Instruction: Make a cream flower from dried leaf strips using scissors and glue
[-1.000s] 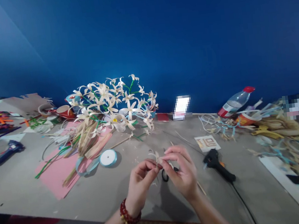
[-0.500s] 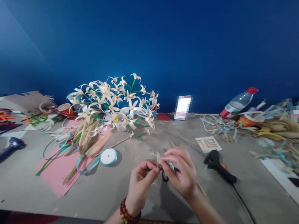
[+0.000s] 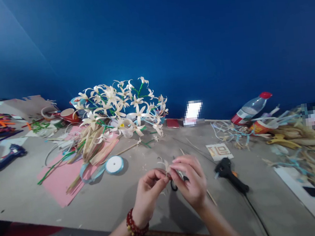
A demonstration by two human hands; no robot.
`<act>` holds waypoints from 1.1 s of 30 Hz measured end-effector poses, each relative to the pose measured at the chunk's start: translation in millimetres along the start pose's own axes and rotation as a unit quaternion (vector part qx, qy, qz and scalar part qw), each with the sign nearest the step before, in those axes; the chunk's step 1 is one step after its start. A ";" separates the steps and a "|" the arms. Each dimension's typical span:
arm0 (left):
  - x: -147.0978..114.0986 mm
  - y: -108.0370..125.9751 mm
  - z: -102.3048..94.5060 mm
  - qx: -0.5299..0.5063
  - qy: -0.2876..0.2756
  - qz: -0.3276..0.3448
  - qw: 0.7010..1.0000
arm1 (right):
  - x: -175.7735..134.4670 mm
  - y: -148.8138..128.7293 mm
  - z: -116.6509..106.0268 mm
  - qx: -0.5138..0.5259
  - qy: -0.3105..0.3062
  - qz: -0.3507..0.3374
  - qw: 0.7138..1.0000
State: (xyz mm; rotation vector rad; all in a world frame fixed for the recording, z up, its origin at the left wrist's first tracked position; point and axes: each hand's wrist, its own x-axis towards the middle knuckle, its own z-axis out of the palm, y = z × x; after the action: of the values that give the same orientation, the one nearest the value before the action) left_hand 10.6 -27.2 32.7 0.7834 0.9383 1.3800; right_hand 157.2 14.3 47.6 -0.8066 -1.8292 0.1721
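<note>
Between my fingertips, low in the middle of the view, is a small cream flower (image 3: 165, 165) with thin curled petals. My left hand (image 3: 151, 188), with a red bead bracelet at the wrist, pinches the flower's base. The thumb and fingers of my right hand (image 3: 191, 180) close on the same flower from the other side. Behind the hands lie black-handled scissors (image 3: 173, 185), mostly covered. A thin stick (image 3: 211, 197) passes beneath my right hand. Farther back stands a bunch of similar cream flowers (image 3: 124, 103) on green stems.
A black glue gun (image 3: 232, 175) lies to the right, its cord trailing forward. A blue ribbon spool (image 3: 114, 165) and pink paper (image 3: 58, 182) are on the left, with a blue glue gun (image 3: 8, 157) beyond. A bottle (image 3: 250, 109) leans over clutter at the back right.
</note>
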 end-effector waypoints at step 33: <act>-7.3 9.1 0.2 0.248 -0.059 0.350 0.901 | -22.5 -16.2 1.1 0.331 -0.021 0.196 0.923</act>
State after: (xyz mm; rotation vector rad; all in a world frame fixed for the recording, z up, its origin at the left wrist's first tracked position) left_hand 6.9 -33.9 41.6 1.6984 0.9636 1.6890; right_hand 153.4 -11.2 37.3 -0.6652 -1.4749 1.0147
